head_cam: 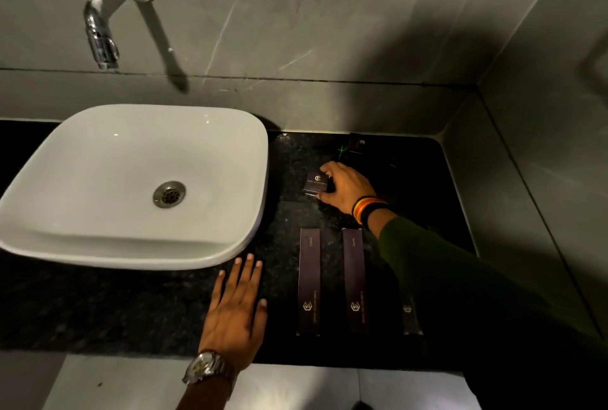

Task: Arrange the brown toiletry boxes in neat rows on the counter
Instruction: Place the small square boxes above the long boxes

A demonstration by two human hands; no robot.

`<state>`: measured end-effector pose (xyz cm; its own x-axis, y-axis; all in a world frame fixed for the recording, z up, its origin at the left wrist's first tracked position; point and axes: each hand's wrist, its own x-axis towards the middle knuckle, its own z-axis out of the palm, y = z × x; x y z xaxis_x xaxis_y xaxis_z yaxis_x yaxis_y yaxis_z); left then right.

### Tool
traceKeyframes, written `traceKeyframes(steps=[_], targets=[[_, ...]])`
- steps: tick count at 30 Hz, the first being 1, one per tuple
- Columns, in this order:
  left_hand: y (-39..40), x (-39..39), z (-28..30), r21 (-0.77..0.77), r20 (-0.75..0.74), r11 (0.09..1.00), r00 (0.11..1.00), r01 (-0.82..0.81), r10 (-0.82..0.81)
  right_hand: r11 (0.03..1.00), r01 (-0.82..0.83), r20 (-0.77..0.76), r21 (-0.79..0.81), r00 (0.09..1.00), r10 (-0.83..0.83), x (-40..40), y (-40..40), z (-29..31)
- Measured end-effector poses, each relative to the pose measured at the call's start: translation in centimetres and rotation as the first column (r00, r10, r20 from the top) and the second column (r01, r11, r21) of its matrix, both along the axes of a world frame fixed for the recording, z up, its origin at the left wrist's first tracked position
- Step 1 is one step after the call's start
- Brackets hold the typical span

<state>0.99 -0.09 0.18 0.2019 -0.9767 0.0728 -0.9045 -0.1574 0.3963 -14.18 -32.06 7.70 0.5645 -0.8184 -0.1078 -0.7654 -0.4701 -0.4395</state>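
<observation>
Two long brown boxes [309,281] [354,281] lie side by side, parallel, on the black counter [286,218] right of the sink. The end of a third long box [409,317] shows below my right sleeve, the rest hidden. Farther back, a small square brown box [316,181] sits on the counter with my right hand [345,187] gripping it between thumb and fingers. My left hand [238,304] rests flat on the counter, fingers spread, left of the long boxes, holding nothing.
A white basin [131,245] fills the left of the counter, with a chrome tap [108,14] on the grey wall above. A small dark item [357,141] stands at the back wall. Grey walls close the counter at the back and right.
</observation>
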Motion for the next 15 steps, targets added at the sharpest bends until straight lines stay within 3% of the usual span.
traceKeyframes(steps=[7, 15], targets=[[0.0, 0.0, 0.2, 0.018, 0.0, 1.0, 1.0, 0.002, -0.002, 0.997, -0.081, 0.034, 0.008, 0.996, 0.081, -2.6, 3.8, -0.6], [0.1, 0.1, 0.2, 0.022, -0.01, 1.0, 1.0, 0.003, -0.002, 0.998, -0.062, 0.061, 0.01, 0.996, 0.062, -3.1, 4.6, -1.0]])
